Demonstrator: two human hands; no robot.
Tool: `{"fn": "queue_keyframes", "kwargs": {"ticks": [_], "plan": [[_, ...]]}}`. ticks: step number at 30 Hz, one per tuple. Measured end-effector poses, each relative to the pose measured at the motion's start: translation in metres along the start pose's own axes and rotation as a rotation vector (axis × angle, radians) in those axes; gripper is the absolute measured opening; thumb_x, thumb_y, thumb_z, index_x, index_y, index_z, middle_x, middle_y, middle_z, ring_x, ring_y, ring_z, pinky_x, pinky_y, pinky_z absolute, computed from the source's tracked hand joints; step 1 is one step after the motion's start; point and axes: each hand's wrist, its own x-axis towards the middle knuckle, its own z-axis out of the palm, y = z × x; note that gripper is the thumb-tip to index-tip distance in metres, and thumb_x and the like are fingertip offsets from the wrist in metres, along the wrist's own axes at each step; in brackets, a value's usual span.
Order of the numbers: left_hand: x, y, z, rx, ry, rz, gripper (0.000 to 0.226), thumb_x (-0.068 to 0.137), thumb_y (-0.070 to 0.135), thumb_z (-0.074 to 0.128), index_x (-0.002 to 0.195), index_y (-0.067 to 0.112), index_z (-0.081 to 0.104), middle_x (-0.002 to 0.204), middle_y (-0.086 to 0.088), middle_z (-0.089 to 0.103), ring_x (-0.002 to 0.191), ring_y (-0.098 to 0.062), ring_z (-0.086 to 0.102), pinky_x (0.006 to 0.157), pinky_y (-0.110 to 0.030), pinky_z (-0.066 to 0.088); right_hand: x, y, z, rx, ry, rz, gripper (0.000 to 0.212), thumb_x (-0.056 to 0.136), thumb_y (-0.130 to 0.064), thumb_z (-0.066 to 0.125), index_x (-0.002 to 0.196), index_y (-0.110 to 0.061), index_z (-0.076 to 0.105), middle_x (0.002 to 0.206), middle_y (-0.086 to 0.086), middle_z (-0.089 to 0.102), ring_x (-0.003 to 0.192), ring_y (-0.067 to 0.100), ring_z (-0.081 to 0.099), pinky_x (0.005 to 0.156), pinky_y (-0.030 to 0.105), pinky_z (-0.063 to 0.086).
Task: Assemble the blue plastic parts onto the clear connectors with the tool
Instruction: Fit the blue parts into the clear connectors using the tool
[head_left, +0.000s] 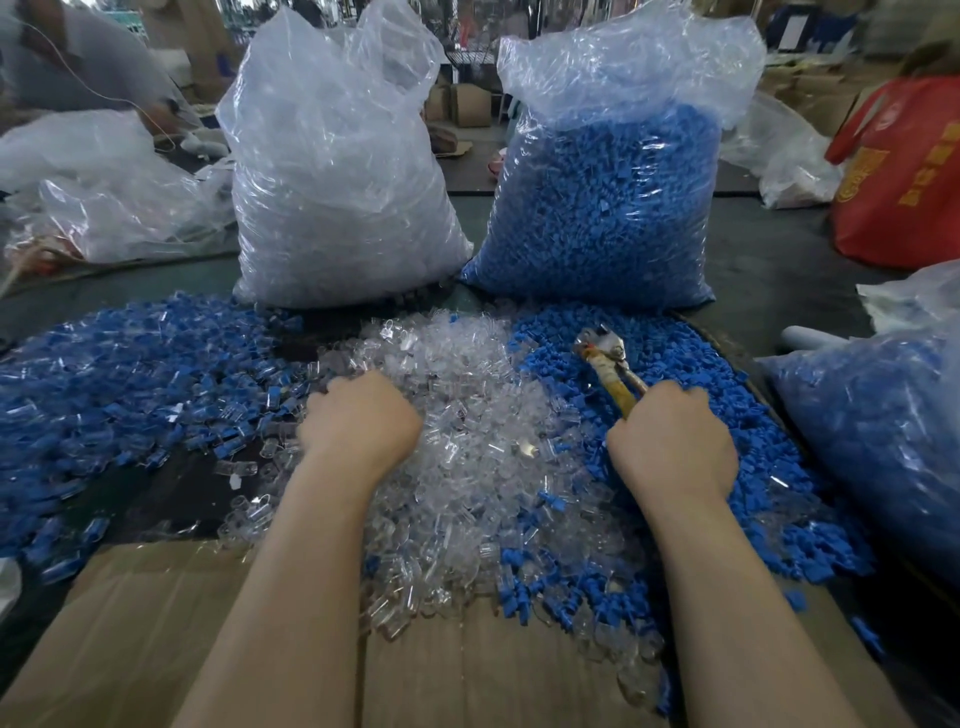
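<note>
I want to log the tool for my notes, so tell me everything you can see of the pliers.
The pliers are metal, with a shiny, worn head at the far end and yellowish, grimy handles. The right hand grips the handles, hiding their ends. The tool points away and left, its head over the blue parts. Whether the jaws hold anything is unclear.

Glossy plastic parts on matt cardboard

Beside the cardboard sheet (156, 623): shiny clear connectors (467, 415), matt blue plastic parts (701, 374), crinkled glossy bags (332, 171), worn metal tool (608, 358).

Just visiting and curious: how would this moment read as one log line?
left hand: fingers curled in clear connector pile | right hand: grips pliers over blue parts pile | assembled pieces: heaped left
</note>
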Motion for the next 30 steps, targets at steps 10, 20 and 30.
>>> {"fn": "queue_keyframes", "kwargs": {"ticks": [10, 20, 30], "plan": [[-0.005, 0.015, 0.007, -0.326, 0.05, 0.266, 0.02, 0.095, 0.016, 0.058, 0.11, 0.025, 0.068, 0.09, 0.012, 0.062, 0.074, -0.004, 0.058, 0.066, -0.023, 0.047, 0.005, -0.002, 0.004, -0.02, -0.029, -0.104, 0.016, 0.09, -0.026, 0.06, 0.091, -0.017, 0.047, 0.075, 0.002, 0.044, 0.056, 0.019, 0.038, 0.046, 0.028, 0.025], [0.001, 0.012, 0.012, -0.309, 0.153, 0.255, 0.022, 0.09, 0.008, 0.062, 0.1, 0.027, 0.069, 0.087, 0.01, 0.061, 0.075, -0.004, 0.058, 0.057, -0.02, 0.042, 0.004, -0.003, 0.005, 0.088, 0.053, -0.18, 0.012, 0.094, -0.025, 0.056, 0.093, -0.016, 0.048, 0.084, 0.003, 0.044, 0.059, 0.021, 0.04, 0.052, 0.031, 0.029], [0.004, 0.012, 0.015, -0.228, 0.208, 0.27, 0.021, 0.094, 0.025, 0.064, 0.115, 0.026, 0.068, 0.099, 0.004, 0.071, 0.082, -0.012, 0.063, 0.069, -0.027, 0.048, 0.008, -0.008, 0.007, 0.454, 0.066, -0.228, 0.012, 0.093, -0.032, 0.061, 0.093, -0.025, 0.051, 0.077, -0.006, 0.053, 0.069, 0.018, 0.049, 0.065, 0.032, 0.037]]}}
